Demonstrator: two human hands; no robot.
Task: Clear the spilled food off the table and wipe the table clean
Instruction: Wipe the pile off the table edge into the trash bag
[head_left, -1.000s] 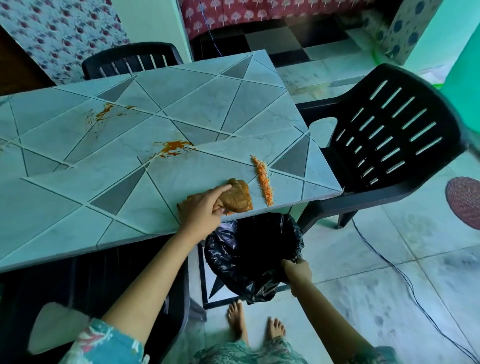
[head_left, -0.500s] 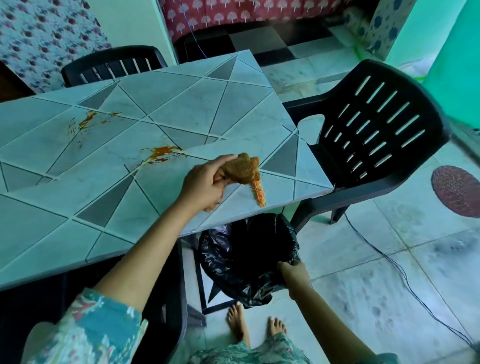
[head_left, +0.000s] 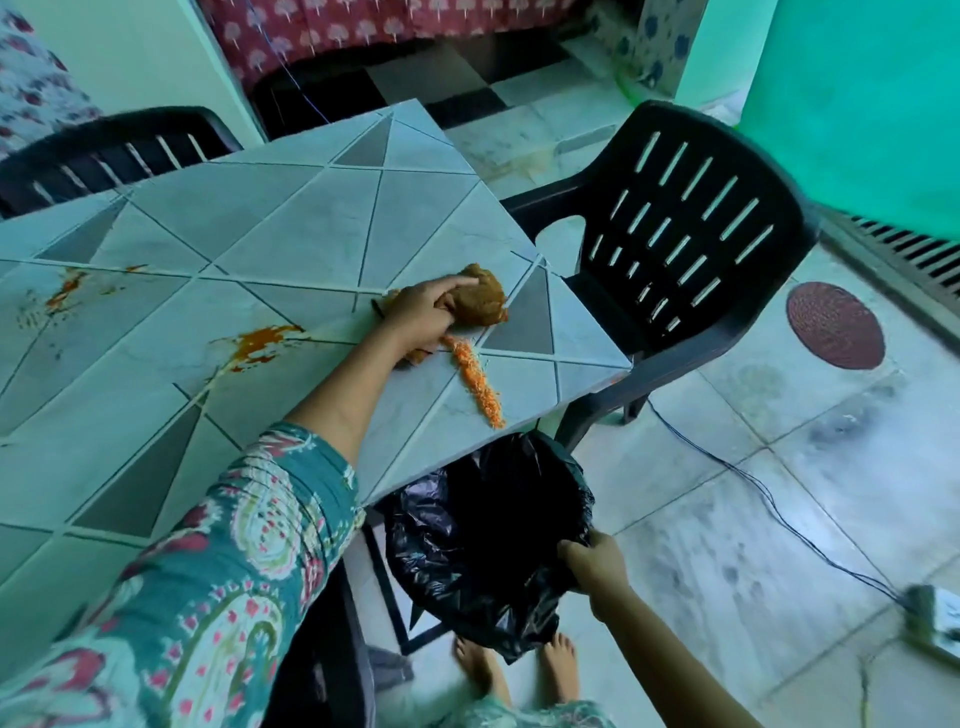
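Note:
A crumpled brown cloth (head_left: 480, 301) lies on the tiled table (head_left: 291, 218) near its right corner. My left hand (head_left: 423, 317) grips that cloth and presses it down on the tabletop. Just in front of it runs a line of orange spilled food (head_left: 478, 382) toward the table's front edge. An orange sauce smear (head_left: 260, 343) marks the middle of the table, and a smaller stain (head_left: 65, 293) sits at the far left. Below the table edge my right hand (head_left: 592, 564) grips the rim of a black trash bag (head_left: 483, 525) and holds it open.
A black plastic chair (head_left: 691, 234) stands right of the table corner, and another black chair (head_left: 104, 156) is behind the table. A thin cable (head_left: 769, 504) crosses the floor to a power strip (head_left: 935, 618). My bare feet (head_left: 519, 670) are below the bag.
My left hand has carried the cloth from the table's front edge back to beyond the far end of the orange food line and set it down. The right hand stays on the bag.

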